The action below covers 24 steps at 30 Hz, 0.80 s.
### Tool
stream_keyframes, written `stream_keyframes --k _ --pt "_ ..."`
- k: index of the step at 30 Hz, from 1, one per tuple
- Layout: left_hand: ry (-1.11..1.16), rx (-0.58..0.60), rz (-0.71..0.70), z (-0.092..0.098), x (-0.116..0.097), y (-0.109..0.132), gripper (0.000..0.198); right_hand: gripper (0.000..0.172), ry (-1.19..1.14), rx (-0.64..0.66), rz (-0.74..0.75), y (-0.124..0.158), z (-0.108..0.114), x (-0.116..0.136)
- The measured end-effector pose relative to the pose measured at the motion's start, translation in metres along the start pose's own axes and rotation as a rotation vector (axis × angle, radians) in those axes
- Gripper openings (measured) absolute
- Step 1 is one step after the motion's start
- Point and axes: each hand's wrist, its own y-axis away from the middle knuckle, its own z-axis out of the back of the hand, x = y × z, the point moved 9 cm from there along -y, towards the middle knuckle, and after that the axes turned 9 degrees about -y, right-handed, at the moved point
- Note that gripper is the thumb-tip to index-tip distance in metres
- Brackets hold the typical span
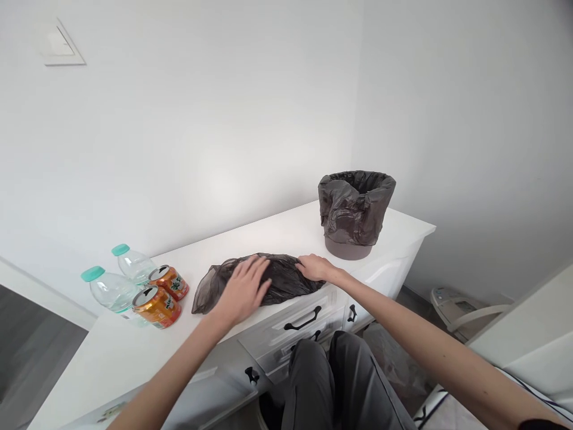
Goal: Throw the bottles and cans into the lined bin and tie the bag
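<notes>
A black, see-through plastic bag (pixel 286 280) lies crumpled along the front of the white cabinet top. My left hand (pixel 242 289) rests over its left half, fingers stretched and apart. At the bag's right end, my right hand (pixel 313 267) has its fingers curled onto the plastic, pinching it; the fingertips are partly hidden. Behind and to the right stands a trash can (pixel 348 248), upright, lined with a similar black bag (pixel 356 212) folded over its rim.
Left on the cabinet top (pixel 264 239) stand two orange drink cans (pixel 159 307) with open tops and two clear plastic bottles (pixel 114 291) with teal caps. Black-handled drawers (pixel 304 319) are below. A white wall is behind; a bathroom scale-like object (pixel 461 307) is on the right.
</notes>
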Motion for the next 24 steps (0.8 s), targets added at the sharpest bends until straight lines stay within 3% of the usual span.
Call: stream_keyframes --k 2,6,8,11,14,18,20,21,24 --pt "0.044 0.101 -0.043 -0.032 -0.015 -0.001 0.065 0.037 -0.011 -0.045 -0.019 0.006 0.007 0.002" --pt "0.103 0.259 0.036 -0.086 0.001 0.003 0.069 0.052 -0.004 -0.242 0.088 0.023 0.021 0.014" --pt "0.119 0.258 0.022 -0.101 0.013 0.006 0.066 0.049 0.007 -0.254 0.136 0.028 0.018 0.016" --pt "0.101 0.230 -0.001 -0.112 0.036 0.015 0.063 0.031 0.006 -0.209 0.114 0.034 0.009 0.009" --pt "0.071 0.217 0.026 -0.111 0.066 0.025 0.061 0.015 -0.064 -0.198 0.118 0.045 0.006 0.006" --pt "0.028 0.158 0.112 -0.088 0.096 0.033 0.058 0.006 -0.360 -0.061 0.074 0.069 -0.004 0.007" --pt "0.014 0.104 0.144 -0.069 0.093 0.035 0.056 0.011 -0.591 -0.005 0.050 0.085 -0.004 0.013" --pt "0.025 0.073 0.145 -0.060 0.085 0.036 0.055 0.022 -0.712 0.024 0.044 0.093 -0.003 0.018" --pt "0.146 0.013 0.062 -0.036 0.042 0.041 0.051 0.058 -1.032 0.191 0.084 0.119 -0.003 0.048"
